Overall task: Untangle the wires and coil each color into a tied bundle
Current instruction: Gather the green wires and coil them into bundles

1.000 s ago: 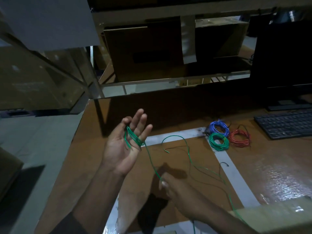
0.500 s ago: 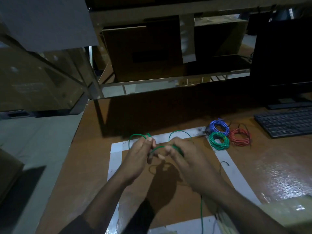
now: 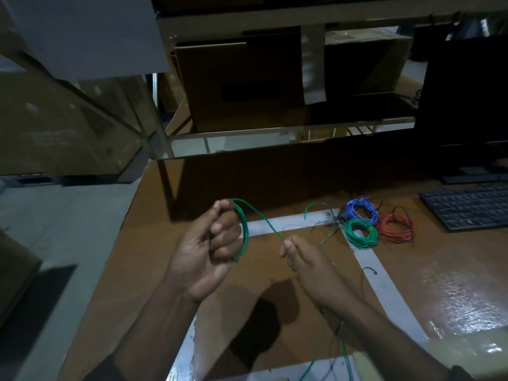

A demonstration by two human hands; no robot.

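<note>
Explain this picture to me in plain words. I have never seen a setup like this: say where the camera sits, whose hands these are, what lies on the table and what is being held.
There is no machine here. The single picture comes from a camera worn on a person's head, looking forward and down at their own two bare hands.

The left hand is curled round a few loops of green wire. The same wire runs across to the right hand, which pinches it between thumb and finger; the rest trails down towards the person.

On the brown table, marked with pale tape lines, lie three finished coils close together: a blue bundle, a green bundle and a red bundle. A dark keyboard sits at the far right.
</note>
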